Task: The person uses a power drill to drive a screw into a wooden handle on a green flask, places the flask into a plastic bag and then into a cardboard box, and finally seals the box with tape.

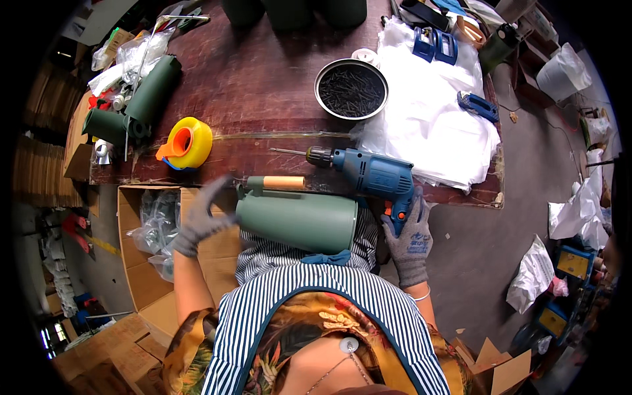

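Note:
Across my lap lies a green jug (297,222) on its side, its handle with a wood-coloured grip (283,182) turned toward the table. My left hand (203,220), in a grey glove and smeared by motion, is beside the jug's left end, thumb and fingers apart and holding nothing. A blue power drill (375,172) rests at the table's near edge, its long bit pointing left above the jug. Around the drill's handle, by the orange trigger, closes my gloved right hand (409,238). Beyond the drill, a round tin (351,89) holds many dark screws.
A yellow tape roll (199,143) lies left on the dark red table (257,85). Green cylindrical parts (153,95) lie at its left edge, others at the back. White plastic sheets (434,118) with blue tools cover the right. An open carton (150,289) stands at my left.

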